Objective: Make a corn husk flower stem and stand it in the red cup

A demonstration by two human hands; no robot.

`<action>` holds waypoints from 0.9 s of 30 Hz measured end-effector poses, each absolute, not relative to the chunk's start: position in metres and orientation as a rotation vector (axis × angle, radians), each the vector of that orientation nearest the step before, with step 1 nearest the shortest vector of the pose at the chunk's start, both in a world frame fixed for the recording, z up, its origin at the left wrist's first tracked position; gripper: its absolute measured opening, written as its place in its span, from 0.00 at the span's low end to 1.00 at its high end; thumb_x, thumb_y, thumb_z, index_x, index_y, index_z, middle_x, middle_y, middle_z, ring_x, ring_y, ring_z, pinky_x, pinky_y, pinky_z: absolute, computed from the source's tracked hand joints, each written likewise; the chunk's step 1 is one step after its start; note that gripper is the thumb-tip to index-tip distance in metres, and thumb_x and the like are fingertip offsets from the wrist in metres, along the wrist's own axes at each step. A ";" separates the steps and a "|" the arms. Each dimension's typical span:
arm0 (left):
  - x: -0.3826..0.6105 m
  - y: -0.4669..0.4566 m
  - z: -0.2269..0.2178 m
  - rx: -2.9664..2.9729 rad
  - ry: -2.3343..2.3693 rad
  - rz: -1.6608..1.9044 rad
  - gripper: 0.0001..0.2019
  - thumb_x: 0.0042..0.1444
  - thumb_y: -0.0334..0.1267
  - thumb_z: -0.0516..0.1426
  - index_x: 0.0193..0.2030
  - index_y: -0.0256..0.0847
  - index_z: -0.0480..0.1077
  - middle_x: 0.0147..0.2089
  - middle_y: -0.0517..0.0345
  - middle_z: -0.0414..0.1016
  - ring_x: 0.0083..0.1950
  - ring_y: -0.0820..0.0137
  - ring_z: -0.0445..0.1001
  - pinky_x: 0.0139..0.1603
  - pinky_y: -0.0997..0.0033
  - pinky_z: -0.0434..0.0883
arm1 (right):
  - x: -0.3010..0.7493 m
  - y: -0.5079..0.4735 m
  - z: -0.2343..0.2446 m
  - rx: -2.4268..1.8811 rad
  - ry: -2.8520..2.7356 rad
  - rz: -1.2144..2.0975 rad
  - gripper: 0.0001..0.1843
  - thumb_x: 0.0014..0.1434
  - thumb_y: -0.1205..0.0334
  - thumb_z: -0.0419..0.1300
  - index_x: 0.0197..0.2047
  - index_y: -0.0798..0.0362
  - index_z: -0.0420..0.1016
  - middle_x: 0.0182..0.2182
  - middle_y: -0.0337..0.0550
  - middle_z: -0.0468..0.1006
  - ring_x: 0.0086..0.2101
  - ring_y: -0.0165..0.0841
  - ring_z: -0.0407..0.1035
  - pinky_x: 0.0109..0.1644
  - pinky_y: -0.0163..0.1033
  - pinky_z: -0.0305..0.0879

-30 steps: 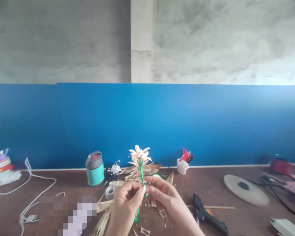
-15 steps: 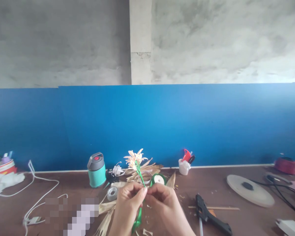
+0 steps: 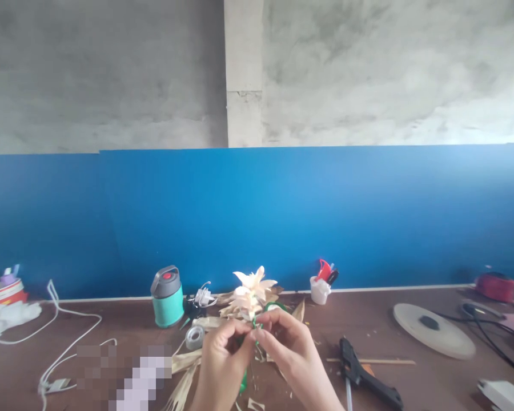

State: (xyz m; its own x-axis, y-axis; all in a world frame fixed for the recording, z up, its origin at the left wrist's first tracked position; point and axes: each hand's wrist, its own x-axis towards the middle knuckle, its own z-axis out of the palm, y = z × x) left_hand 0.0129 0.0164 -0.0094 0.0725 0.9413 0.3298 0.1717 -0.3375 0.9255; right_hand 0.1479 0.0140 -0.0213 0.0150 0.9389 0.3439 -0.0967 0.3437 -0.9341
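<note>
A pale artificial flower (image 3: 252, 290) with pointed petals stands above my fingertips on a green-wrapped stem. My left hand (image 3: 227, 354) pinches the stem between thumb and forefinger. Thumb and fingers of my right hand (image 3: 289, 345) close on the same stem just under the petals, touching the left fingertips. A strip of green ribbon (image 3: 243, 381) hangs below, partly hidden by the left hand. Behind the right fingers, the green tape roll (image 3: 278, 307) is mostly covered. Dried husks (image 3: 186, 379) lie beside my left wrist, and more are spread behind the flower.
To the left are a teal flask (image 3: 168, 302), a tape roll (image 3: 194, 338) and a white cable (image 3: 75, 314). A white cup of tools (image 3: 320, 290) stands behind. On the right lie a black glue gun (image 3: 366, 377), a thin stick (image 3: 394, 361) and a round pale disc (image 3: 432, 331).
The flower has tipped so its petals face me more, and sits lower and slightly right. My right fingers have risen along the stem to just beneath the petals.
</note>
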 end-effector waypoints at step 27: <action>0.009 0.010 -0.008 1.203 0.855 0.943 0.17 0.43 0.50 0.64 0.22 0.38 0.66 0.12 0.66 0.63 0.10 0.84 0.49 0.11 0.82 0.45 | 0.164 0.006 -0.010 -0.531 -1.028 1.627 0.14 0.46 0.57 0.71 0.24 0.58 0.74 0.23 0.40 0.73 0.25 0.26 0.64 0.29 0.31 0.57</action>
